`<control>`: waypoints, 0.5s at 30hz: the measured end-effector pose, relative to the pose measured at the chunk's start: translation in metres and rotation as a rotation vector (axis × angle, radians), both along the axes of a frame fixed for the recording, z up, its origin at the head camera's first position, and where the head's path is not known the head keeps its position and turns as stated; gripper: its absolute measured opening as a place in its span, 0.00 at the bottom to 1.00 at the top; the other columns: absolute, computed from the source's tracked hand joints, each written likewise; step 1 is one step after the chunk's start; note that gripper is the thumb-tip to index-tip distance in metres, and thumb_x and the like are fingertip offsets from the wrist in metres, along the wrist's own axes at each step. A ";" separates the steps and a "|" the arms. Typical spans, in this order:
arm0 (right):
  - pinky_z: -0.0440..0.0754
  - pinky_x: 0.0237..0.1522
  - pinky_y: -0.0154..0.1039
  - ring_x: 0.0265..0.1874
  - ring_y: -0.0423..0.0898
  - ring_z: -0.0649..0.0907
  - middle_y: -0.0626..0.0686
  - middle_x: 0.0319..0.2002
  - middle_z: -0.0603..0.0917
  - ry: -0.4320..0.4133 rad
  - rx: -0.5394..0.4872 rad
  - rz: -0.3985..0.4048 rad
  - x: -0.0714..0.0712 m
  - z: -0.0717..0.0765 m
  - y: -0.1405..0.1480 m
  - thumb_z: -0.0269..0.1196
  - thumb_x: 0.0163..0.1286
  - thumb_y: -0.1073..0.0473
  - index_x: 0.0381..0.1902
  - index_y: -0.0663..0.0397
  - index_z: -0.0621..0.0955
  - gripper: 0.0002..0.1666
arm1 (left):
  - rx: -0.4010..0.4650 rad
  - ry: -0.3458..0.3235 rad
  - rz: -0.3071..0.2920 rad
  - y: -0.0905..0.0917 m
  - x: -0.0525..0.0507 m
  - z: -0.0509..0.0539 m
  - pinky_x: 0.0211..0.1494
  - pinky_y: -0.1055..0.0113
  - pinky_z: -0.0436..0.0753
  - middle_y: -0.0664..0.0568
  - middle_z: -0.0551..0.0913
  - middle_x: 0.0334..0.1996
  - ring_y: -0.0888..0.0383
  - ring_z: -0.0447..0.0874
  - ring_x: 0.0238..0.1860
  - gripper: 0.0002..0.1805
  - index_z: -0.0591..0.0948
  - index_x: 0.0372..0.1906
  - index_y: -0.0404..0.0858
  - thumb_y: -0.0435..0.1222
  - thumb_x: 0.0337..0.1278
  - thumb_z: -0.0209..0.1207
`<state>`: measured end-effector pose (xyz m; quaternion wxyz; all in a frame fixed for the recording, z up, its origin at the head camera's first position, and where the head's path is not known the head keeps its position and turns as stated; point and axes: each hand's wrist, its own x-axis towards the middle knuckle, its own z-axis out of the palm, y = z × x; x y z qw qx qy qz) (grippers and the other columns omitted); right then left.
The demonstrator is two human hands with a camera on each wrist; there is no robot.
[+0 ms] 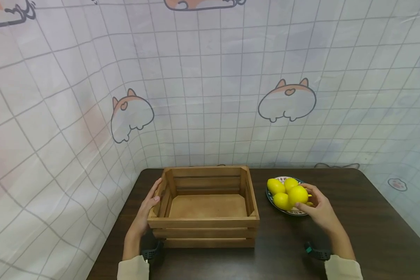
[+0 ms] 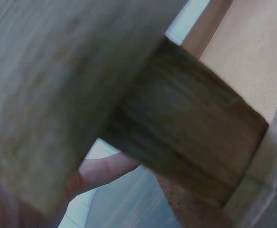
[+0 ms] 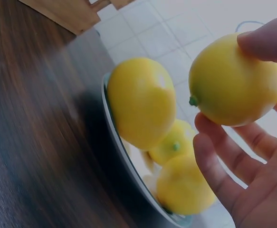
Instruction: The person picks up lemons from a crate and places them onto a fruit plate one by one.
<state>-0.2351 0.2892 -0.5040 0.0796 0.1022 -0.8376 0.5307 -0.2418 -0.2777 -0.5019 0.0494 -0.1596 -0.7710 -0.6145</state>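
A slatted wooden crate (image 1: pixel 204 222) stands on the dark table. My left hand (image 1: pixel 144 212) rests along its left side, fingers extended, thumb at the rim. In the left wrist view, a crate slat (image 2: pixel 181 118) hides part of that hand. To the right of the crate, several yellow lemons (image 1: pixel 275 186) lie on a patterned plate (image 1: pixel 270 197). My right hand (image 1: pixel 318 208) holds one lemon (image 3: pixel 235 80) between thumb and fingers. In the right wrist view, this lemon shows a green stem end and is apart from the lemons (image 3: pixel 140 102) on the plate.
The dark wood table (image 1: pixel 280 249) reaches back to a white grid-patterned cloth (image 1: pixel 210 97) with cartoon animals, which also hangs along the left and right sides. Inside the crate, the wooden floor (image 1: pixel 208 206) is visible.
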 end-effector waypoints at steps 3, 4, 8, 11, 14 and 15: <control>0.82 0.40 0.34 0.45 0.35 0.78 0.68 0.66 0.72 -0.015 0.038 -0.025 0.000 0.001 0.004 0.66 0.71 0.61 0.75 0.56 0.64 0.38 | 0.002 -0.001 -0.002 0.000 0.000 0.000 0.73 0.24 0.39 0.52 0.44 0.84 0.41 0.36 0.83 0.34 0.52 0.83 0.57 0.44 0.76 0.39; 0.82 0.40 0.34 0.45 0.35 0.78 0.67 0.66 0.72 -0.016 0.051 -0.030 0.000 0.000 0.006 0.66 0.71 0.60 0.75 0.56 0.64 0.38 | 0.004 0.001 -0.002 0.000 -0.001 0.000 0.73 0.24 0.39 0.52 0.44 0.84 0.42 0.36 0.83 0.34 0.52 0.83 0.57 0.44 0.76 0.39; 0.80 0.38 0.35 0.44 0.39 0.78 0.67 0.65 0.74 -0.008 0.091 -0.039 0.001 -0.001 0.011 0.67 0.71 0.61 0.74 0.58 0.66 0.37 | 0.005 0.003 -0.002 0.000 -0.001 0.000 0.74 0.25 0.39 0.52 0.45 0.84 0.42 0.37 0.83 0.33 0.53 0.83 0.56 0.44 0.76 0.39; 0.80 0.37 0.36 0.44 0.43 0.79 0.68 0.64 0.75 -0.018 0.123 -0.042 0.002 -0.003 0.014 0.67 0.70 0.61 0.73 0.58 0.66 0.37 | 0.008 0.003 -0.003 -0.001 -0.002 -0.001 0.74 0.25 0.40 0.52 0.45 0.84 0.42 0.37 0.83 0.33 0.53 0.83 0.56 0.44 0.76 0.39; 0.80 0.39 0.38 0.49 0.53 0.80 0.71 0.64 0.74 -0.042 0.158 -0.036 0.002 -0.005 0.017 0.68 0.70 0.60 0.73 0.58 0.67 0.38 | 0.013 -0.002 -0.004 -0.001 -0.002 -0.001 0.74 0.25 0.40 0.52 0.44 0.84 0.42 0.37 0.82 0.34 0.52 0.83 0.57 0.44 0.76 0.39; 0.81 0.40 0.39 0.51 0.56 0.81 0.71 0.65 0.73 -0.055 0.166 -0.035 0.002 -0.006 0.018 0.68 0.70 0.60 0.73 0.57 0.66 0.38 | 0.015 -0.004 -0.005 -0.001 -0.001 -0.001 0.74 0.25 0.40 0.52 0.44 0.84 0.42 0.37 0.82 0.34 0.52 0.83 0.57 0.44 0.76 0.39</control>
